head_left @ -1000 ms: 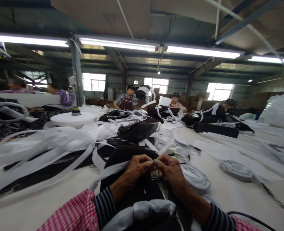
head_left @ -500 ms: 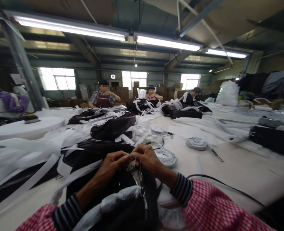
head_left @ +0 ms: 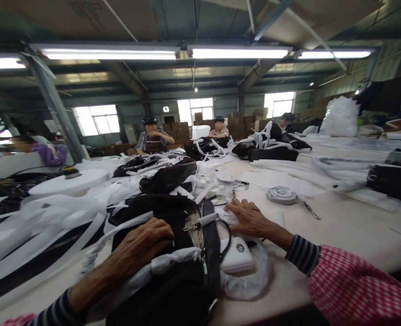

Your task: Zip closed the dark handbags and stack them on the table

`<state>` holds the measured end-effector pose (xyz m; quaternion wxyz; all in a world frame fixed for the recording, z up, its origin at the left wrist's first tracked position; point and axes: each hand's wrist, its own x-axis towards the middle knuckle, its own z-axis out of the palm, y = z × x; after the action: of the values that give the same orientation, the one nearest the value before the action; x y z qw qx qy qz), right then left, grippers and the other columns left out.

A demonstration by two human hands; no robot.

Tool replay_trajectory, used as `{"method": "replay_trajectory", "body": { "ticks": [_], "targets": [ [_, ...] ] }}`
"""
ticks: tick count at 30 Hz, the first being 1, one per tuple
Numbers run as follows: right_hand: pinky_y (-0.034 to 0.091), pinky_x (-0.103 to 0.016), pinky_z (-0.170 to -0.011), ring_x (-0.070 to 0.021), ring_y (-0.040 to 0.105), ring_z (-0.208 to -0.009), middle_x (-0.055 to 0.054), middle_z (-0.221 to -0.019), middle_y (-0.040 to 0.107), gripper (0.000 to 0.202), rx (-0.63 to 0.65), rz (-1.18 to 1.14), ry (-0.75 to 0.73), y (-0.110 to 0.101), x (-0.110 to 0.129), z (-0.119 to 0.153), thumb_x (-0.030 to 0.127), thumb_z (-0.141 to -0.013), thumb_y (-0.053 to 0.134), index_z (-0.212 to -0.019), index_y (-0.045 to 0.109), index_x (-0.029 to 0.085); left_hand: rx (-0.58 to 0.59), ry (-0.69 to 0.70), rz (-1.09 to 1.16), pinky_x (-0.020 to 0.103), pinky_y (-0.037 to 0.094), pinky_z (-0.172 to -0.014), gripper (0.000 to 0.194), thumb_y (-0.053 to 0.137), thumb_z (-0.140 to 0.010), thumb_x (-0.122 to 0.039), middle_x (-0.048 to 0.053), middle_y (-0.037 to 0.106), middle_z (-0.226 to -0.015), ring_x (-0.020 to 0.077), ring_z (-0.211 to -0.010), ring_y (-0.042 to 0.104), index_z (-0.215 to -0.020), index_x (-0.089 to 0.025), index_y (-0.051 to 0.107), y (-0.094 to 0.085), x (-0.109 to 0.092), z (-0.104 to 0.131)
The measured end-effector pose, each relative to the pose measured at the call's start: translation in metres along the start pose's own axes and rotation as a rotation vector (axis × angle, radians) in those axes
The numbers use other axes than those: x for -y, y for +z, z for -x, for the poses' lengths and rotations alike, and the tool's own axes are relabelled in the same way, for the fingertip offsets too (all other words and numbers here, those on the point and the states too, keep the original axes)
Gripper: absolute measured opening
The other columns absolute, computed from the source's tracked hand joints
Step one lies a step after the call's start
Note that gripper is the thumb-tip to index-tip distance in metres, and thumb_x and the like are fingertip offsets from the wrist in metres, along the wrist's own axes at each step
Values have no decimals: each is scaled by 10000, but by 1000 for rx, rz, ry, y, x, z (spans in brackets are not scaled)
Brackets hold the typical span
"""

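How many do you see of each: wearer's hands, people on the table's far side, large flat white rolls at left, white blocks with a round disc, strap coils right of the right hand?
Left hand and right hand: 2
People on the far side: 3
Large white roll: 1
White block: 1
Strap coil: 1
Total: 8

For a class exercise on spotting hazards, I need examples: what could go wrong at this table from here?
The metal clip lies over the opening of the black bag, so it might snag there. The dark cord loop sits close to the right hand and could hook a finger. The plastic-wrapped loop lies near the table's front edge and might be knocked off.
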<state>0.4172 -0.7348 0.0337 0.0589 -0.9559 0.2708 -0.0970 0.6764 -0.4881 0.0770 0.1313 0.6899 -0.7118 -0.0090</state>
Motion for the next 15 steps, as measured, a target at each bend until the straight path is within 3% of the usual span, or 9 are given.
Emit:
{"method": "replay_trajectory", "body": {
  "ticks": [3,6,9,11,13,15],
  "targets": [
    [404,-379,-837,-310,597,-1032,-109,-1133,675,410,-100,-82,40,-7,-3,-2,401,-801,686,-1150,641,189,-281,-73,-77,417,493,-1019,251,511,-1014,-397,37,717,-1193,268,-1154,621,-1071,-294,733,-5,13,21],
    [371,-306,-703,-214,594,-813,-41,-862,665,166,-237,-296,142,-31,1,-12,311,-783,655,-886,609,189,-579,-200,-91,533,456,-1096,319,560,-963,-519,56,683,-1303,332,-1277,567,-1158,-315,710,-1,35,50],
    [362,-285,-657,-173,555,-717,-8,-733,608,155,-385,-464,123,-54,37,-23,272,-759,671,-731,541,195,-786,-355,-50,644,410,-1135,415,561,-918,-596,84,639,-1370,377,-1339,537,-1203,-313,665,11,54,79],
    [373,-285,-669,-169,547,-723,-7,-747,610,155,-466,-484,23,-59,78,-25,271,-780,682,-753,549,196,-882,-480,31,658,446,-1116,519,585,-860,-661,96,603,-1425,397,-1382,512,-1236,-306,633,19,60,97],
    [395,-296,-709,-183,558,-799,-30,-844,640,119,-486,-440,-162,-54,119,-22,271,-829,667,-823,575,196,-904,-659,216,604,563,-1007,674,616,-776,-749,103,604,-1427,408,-1363,545,-1277,-298,600,26,60,113],
    [429,-304,-762,-195,574,-882,-43,-924,655,100,-274,-436,-467,-43,147,-16,286,-872,656,-881,610,198,-842,-822,438,491,651,-830,767,609,-735,-808,105,668,-1334,394,-1251,646,-1298,-287,578,34,53,127]
  ]
}}
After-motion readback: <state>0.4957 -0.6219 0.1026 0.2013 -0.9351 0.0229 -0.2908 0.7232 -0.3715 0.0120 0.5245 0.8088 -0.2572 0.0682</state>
